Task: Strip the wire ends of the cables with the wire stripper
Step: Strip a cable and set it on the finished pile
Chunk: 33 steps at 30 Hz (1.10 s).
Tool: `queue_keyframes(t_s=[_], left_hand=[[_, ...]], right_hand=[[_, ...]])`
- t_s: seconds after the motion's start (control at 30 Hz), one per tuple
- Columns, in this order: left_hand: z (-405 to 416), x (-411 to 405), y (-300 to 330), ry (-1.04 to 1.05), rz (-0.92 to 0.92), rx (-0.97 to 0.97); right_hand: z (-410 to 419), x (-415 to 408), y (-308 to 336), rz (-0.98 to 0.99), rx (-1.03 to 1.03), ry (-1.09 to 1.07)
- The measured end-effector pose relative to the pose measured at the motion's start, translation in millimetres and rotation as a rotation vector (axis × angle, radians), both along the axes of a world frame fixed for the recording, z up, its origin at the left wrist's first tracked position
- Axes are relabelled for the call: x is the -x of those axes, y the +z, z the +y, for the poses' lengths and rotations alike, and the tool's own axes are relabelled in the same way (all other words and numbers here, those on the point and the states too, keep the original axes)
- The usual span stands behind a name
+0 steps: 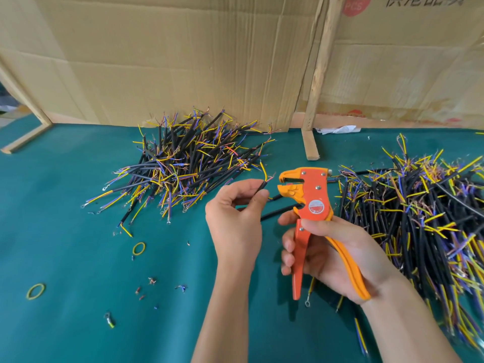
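Note:
My left hand (pixel 235 213) pinches a short black cable (pixel 262 186) near its end, where a yellow wire and a thin reddish wire stick up. The orange and yellow wire stripper (pixel 309 203) stands upright in my right hand (pixel 327 247), whose fingers curl round both handles. Its jaws point left and stand slightly apart, just right of the cable's wire ends, not touching them. The cable's far end runs behind the stripper.
One heap of black cables (pixel 188 163) with yellow and blue wire ends lies at the back centre; a bigger heap (pixel 424 218) fills the right. Yellow rubber bands (pixel 138 248) and insulation scraps (pixel 152 281) dot the green mat (pixel 65 231). Cardboard walls (pixel 183 61) and a wooden post (pixel 317 82) stand behind.

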<state>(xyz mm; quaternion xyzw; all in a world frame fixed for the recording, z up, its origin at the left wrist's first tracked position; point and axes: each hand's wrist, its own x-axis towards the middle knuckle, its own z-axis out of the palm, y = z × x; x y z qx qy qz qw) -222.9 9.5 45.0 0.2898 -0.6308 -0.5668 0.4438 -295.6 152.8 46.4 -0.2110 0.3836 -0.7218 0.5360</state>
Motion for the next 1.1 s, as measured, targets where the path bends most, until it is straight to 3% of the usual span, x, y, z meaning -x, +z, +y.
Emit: queue_keyframes(t_s=[0.23,0.43,0.67,0.87,1.0,1.03,1.1], left_hand=[[4.7,-2.6,6.0,0.012,-0.086,0.208],[7.8,-2.8,8.1,0.013,-0.111,0.269],[5.4,-0.3,4.9,0.019,-0.131,0.302],[3.1,-2.9,-0.8,-0.097,-0.359,0.383],[7.3,-4.8,4.9,-0.556,-0.250,0.147],[10.2,-3.3,4.5,-0.575,-0.257,0.160],[9.5,1.1,-1.9,-0.397,-0.346,0.350]], right_hand=[[2.4,2.5,0.4,0.010,-0.028,0.005],[2.4,1.6,2.7,0.013,-0.053,0.009],[-8.6,-9.3,8.6,-0.053,-0.097,-0.195],[-7.9,-0.6,7.2,-0.168,0.078,-0.451],[2.3,13.9,4.0,-0.190,0.173,-0.536],[3.7,15.8,3.0,-0.197,0.187,-0.546],[5.5,16.6,2.3,-0.218,0.206,-0.525]])
